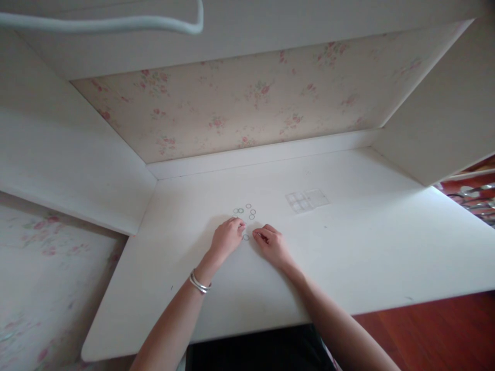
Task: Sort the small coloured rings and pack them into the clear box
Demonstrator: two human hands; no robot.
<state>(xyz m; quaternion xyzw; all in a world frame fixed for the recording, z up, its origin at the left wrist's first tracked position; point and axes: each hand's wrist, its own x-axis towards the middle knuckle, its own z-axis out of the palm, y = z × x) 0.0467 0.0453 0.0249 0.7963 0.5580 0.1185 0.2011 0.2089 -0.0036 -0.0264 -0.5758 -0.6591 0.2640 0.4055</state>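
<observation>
Several small thin rings lie on the white tabletop, among them a ring (248, 206) at the far side of the group and another ring (246, 237) between my hands. My left hand (227, 236) rests at the left edge of the group, its fingers curled and pressed together near the rings. Across a small gap, my right hand (273, 245) is closed too, thumb against forefinger. Whatever either hand pinches is too small or hidden to tell. Beyond my right hand lies an open clear plastic case (307, 200) with small compartments.
The white desk (371, 242) has panels on its left and right and a low ledge (270, 151) at the back, under flowered wallpaper. A white bar (116, 24) crosses the upper left. Red flooring (425, 330) shows past the front edge.
</observation>
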